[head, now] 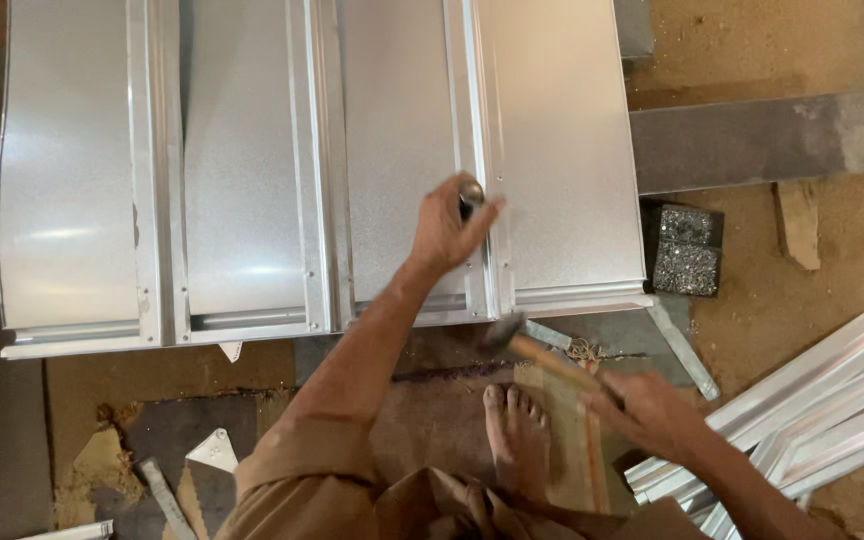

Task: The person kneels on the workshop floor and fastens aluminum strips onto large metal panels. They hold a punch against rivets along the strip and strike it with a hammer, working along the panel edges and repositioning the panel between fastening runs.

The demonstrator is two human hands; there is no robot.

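Sandy ground [812,300] was seen beneath the ribbed metal sheets [252,170], laid flat side by side. On the seam right of centre, a dark punch [471,193] was held upright, pinched in the closed fingers of the left hand [445,232]. Nearer, a wooden-handled hammer [537,352] was gripped tightly by the right hand [652,412], its head just off the sheets' near edge. A bare foot [517,430] was planted between.

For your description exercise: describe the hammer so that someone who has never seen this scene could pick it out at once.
Start at the sheet metal panels filling the upper picture. Just below their near right edge, above a bare foot, the right hand grips a hammer. Its brown wooden handle and dark head set it apart from the pale metal strips beside it.
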